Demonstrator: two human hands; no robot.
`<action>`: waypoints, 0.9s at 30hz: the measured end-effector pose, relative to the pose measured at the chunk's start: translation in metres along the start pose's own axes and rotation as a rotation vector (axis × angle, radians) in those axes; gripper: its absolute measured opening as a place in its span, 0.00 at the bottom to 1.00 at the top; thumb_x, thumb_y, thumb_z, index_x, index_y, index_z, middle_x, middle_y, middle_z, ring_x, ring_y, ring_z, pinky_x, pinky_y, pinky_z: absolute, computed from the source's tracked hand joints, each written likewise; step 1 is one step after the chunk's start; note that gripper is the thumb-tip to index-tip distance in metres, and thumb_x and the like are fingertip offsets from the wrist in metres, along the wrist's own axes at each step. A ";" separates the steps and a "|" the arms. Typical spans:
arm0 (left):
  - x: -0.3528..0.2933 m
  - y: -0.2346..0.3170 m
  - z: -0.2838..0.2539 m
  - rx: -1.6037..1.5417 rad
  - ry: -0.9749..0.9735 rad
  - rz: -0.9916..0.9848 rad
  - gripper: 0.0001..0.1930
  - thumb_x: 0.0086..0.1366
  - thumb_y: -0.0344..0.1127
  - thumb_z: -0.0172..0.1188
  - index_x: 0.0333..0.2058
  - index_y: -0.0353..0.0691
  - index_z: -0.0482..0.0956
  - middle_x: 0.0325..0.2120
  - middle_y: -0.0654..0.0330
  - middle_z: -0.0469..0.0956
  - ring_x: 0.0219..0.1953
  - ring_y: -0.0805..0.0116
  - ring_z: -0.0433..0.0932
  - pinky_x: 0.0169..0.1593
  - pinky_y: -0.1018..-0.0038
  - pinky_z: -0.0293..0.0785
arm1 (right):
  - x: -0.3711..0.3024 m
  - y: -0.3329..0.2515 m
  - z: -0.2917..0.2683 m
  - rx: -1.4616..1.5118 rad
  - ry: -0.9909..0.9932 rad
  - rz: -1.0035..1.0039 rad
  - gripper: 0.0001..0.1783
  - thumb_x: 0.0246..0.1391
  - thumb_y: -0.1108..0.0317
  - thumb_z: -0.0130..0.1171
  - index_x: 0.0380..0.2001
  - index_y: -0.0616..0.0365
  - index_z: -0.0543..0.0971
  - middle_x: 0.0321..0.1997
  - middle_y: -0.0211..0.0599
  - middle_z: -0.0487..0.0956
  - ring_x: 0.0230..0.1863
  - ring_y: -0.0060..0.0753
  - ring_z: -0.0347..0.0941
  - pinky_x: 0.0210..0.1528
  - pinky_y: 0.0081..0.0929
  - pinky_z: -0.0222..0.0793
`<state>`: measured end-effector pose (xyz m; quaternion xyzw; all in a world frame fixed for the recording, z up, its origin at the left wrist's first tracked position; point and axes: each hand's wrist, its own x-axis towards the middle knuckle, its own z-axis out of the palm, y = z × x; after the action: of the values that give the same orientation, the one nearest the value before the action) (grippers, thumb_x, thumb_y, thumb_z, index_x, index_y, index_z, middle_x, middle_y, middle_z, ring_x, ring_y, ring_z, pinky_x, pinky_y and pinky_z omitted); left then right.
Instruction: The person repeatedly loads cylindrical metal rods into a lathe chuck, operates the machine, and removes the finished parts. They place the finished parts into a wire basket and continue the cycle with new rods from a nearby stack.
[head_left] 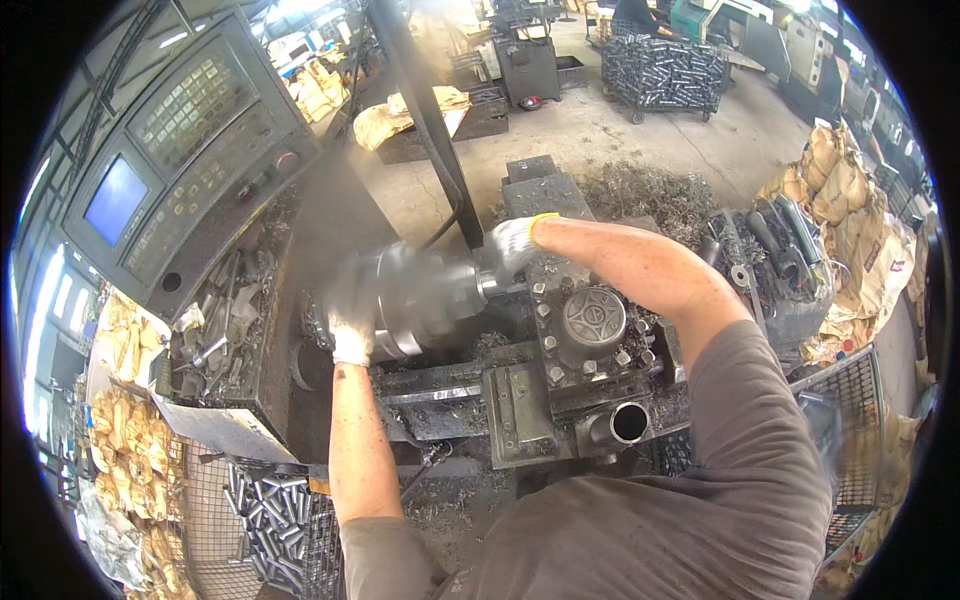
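My left hand (350, 338), in a white knit glove, is against the near left side of the lathe chuck (398, 312). Its fingers are smeared and partly hidden, so I cannot tell how they are bent. A shiny metal cylinder (462, 288) sticks out of the chuck toward the right. At its right end is my right hand (515, 246), in a white glove with a yellow cuff, its fingers curled around that end. Just right of it stands the dark tool turret (594, 318) with bolts around its top.
A control panel (165, 165) with a lit screen rises at the left. Loose tools (215, 340) lie in a tray below it. Metal shavings (650, 195) are heaped behind the turret. Metal pieces fill a wire basket (275, 525) at lower left and a cart (662, 72) farther back.
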<state>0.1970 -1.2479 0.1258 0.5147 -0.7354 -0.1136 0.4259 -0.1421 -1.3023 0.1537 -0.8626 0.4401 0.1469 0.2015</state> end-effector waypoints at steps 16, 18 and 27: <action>0.025 0.005 0.019 0.005 -0.059 -0.113 0.28 0.77 0.50 0.56 0.68 0.42 0.76 0.64 0.49 0.79 0.67 0.53 0.76 0.70 0.63 0.68 | 0.025 0.035 0.048 0.095 0.032 -0.059 0.32 0.37 0.42 0.78 0.31 0.64 0.89 0.33 0.49 0.88 0.36 0.44 0.85 0.40 0.45 0.78; 0.018 -0.009 0.016 0.063 -0.036 -0.032 0.27 0.76 0.50 0.57 0.67 0.44 0.77 0.64 0.50 0.79 0.67 0.52 0.76 0.70 0.63 0.69 | -0.002 0.051 0.044 -0.043 0.089 -0.041 0.26 0.41 0.46 0.77 0.32 0.60 0.88 0.32 0.44 0.88 0.33 0.42 0.84 0.38 0.43 0.79; -0.005 -0.065 -0.003 0.491 0.038 0.358 0.28 0.73 0.46 0.61 0.68 0.44 0.75 0.65 0.46 0.76 0.66 0.41 0.73 0.70 0.55 0.67 | -0.164 0.003 0.010 0.471 0.943 0.458 0.41 0.45 0.51 0.77 0.59 0.65 0.77 0.48 0.56 0.87 0.50 0.51 0.87 0.54 0.41 0.83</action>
<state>0.2428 -1.2718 0.0852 0.4666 -0.8118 0.1541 0.3156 -0.2391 -1.1841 0.2147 -0.6494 0.6788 -0.3158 0.1334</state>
